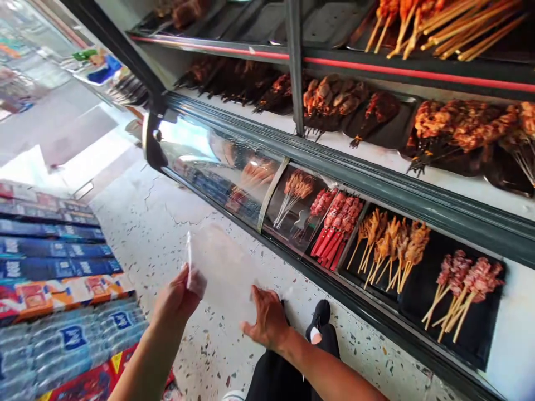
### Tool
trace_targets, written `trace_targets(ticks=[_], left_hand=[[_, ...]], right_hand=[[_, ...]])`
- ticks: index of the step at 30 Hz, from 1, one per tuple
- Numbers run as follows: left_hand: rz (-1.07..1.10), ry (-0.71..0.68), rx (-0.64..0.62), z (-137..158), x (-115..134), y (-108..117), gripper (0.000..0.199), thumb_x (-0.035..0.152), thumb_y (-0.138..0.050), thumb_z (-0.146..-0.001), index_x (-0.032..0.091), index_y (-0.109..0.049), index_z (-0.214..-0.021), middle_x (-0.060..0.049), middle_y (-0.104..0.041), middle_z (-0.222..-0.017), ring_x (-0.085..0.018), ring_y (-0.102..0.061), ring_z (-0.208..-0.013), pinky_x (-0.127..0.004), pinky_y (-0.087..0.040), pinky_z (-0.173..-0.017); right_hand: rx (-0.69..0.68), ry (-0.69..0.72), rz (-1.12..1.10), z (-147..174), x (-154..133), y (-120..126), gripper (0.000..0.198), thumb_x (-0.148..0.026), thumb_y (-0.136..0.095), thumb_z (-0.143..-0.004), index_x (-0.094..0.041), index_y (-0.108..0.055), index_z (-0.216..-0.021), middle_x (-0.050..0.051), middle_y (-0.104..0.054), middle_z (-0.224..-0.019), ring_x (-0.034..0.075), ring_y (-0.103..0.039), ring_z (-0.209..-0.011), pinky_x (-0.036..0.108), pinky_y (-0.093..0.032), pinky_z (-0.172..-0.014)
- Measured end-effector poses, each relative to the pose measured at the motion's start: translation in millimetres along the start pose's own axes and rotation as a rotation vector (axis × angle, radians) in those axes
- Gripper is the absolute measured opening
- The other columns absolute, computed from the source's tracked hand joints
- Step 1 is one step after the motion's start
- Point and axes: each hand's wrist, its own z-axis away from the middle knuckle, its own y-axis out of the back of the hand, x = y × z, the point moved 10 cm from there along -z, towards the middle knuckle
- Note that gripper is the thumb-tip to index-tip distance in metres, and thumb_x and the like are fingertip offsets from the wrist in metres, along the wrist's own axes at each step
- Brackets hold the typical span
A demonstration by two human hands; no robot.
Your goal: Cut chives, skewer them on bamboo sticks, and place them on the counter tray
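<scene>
My left hand (179, 298) is closed around the edge of a clear plastic bag (225, 264), which hangs out in front of me above the floor. My right hand (270, 320) is at the bag's lower right side with thumb and fingers spread apart; whether it touches the film I cannot tell. To the right, the display case's lower tray level carries red-handled meat skewers (336, 228), yellowish skewers on wooden sticks (393, 248) and pink meat skewers (468, 287).
Upper shelves of the display case (355, 150) bear trays of marinated skewers (460, 125). On the left are stacked drink packs (54, 250) and shrink-wrapped water bottles (71, 337). Speckled floor (200, 356) runs between, where my feet and dark trousers (271, 379) show.
</scene>
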Motion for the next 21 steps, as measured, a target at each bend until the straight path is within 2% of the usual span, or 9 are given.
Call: trace_targets(ticks=[2, 3, 5, 7, 8, 11, 15, 18, 21], left_hand=[[0.114, 0.014, 0.02, 5, 7, 13, 0.028, 0.013, -0.034, -0.094, 0.012, -0.049, -0.07, 0.002, -0.047, -0.055, -0.004, -0.045, -0.043, -0.013, -0.042, -0.044], [0.159, 0.009, 0.033, 11, 12, 23, 0.026, 0.017, -0.034, -0.095, 0.012, -0.051, -0.075, 0.0, -0.052, -0.06, -0.006, -0.051, -0.048, -0.015, -0.046, -0.049], [0.209, -0.02, 0.053, 28, 18, 52, 0.024, 0.031, -0.037, -0.095, 0.014, -0.054, -0.094, -0.007, -0.061, -0.08, -0.012, -0.061, -0.069, -0.023, -0.051, -0.065], [0.183, -0.079, 0.076, 53, 12, 90, 0.042, 0.047, -0.049, -0.088, 0.017, -0.048, -0.117, -0.014, -0.061, -0.102, -0.02, -0.061, -0.092, -0.032, -0.049, -0.079], [0.113, -0.124, 0.126, 69, 4, 113, 0.055, 0.046, -0.06, -0.081, 0.019, -0.042, -0.126, -0.015, -0.059, -0.109, -0.022, -0.058, -0.102, -0.034, -0.047, -0.085], [-0.045, -0.072, 0.206, 113, -58, 161, 0.092, 0.048, -0.075, -0.066, 0.024, -0.026, -0.141, -0.017, -0.048, -0.129, -0.027, -0.044, -0.121, -0.043, -0.037, -0.097], [0.232, -0.008, 0.396, 170, -150, 213, 0.11, 0.057, -0.073, -0.063, 0.024, -0.009, -0.146, -0.021, -0.041, -0.136, -0.031, -0.042, -0.123, -0.046, -0.043, -0.09], [0.495, -0.083, 0.537, 215, -196, 255, 0.108, 0.054, -0.071, -0.068, 0.029, -0.001, -0.146, -0.019, -0.044, -0.133, -0.03, -0.046, -0.12, -0.043, -0.049, -0.083], [0.602, -0.162, 0.595, 259, -233, 300, 0.107, 0.047, -0.072, -0.07, 0.036, 0.003, -0.145, -0.016, -0.046, -0.131, -0.029, -0.047, -0.118, -0.041, -0.051, -0.08]], right_hand=[[-0.002, 0.035, 0.075, -6, -7, 8, 0.038, -0.026, -0.054, -0.078, -0.019, -0.059, -0.115, 0.008, -0.068, -0.101, 0.022, -0.06, -0.095, 0.036, -0.038, -0.095], [-0.021, 0.053, 0.125, -7, -12, 11, 0.028, -0.02, -0.048, -0.081, -0.022, -0.063, -0.104, 0.006, -0.069, -0.092, 0.02, -0.062, -0.089, 0.034, -0.039, -0.092], [-0.08, 0.085, 0.251, -7, -21, 12, 0.029, -0.014, -0.038, -0.085, -0.024, -0.066, -0.087, 0.004, -0.068, -0.074, 0.017, -0.062, -0.075, 0.03, -0.04, -0.083], [-0.129, 0.155, 0.402, -5, -36, 9, 0.031, -0.012, -0.037, -0.086, -0.022, -0.065, -0.079, 0.004, -0.065, -0.066, 0.016, -0.06, -0.068, 0.029, -0.04, -0.08], [-0.145, 0.222, 0.471, -2, -47, 4, 0.03, -0.011, -0.038, -0.085, -0.022, -0.064, -0.077, 0.004, -0.065, -0.065, 0.016, -0.059, -0.066, 0.03, -0.039, -0.083], [-0.234, 0.529, 0.599, 21, -91, -30, 0.024, -0.01, -0.042, -0.085, -0.018, -0.064, -0.082, 0.006, -0.067, -0.072, 0.017, -0.061, -0.073, 0.035, -0.033, -0.093], [-0.437, 0.905, 0.658, 99, -128, -98, 0.022, -0.008, -0.045, -0.086, -0.014, -0.063, -0.097, 0.006, -0.068, -0.083, 0.019, -0.061, -0.08, 0.038, -0.031, -0.095], [-0.573, 1.075, 0.668, 172, -128, -143, 0.023, -0.008, -0.045, -0.087, -0.013, -0.063, -0.101, 0.007, -0.069, -0.085, 0.019, -0.061, -0.079, 0.038, -0.032, -0.095], [-0.715, 1.182, 0.655, 243, -114, -184, 0.024, -0.007, -0.044, -0.087, -0.014, -0.063, -0.1, 0.006, -0.068, -0.083, 0.019, -0.061, -0.078, 0.038, -0.034, -0.093]])
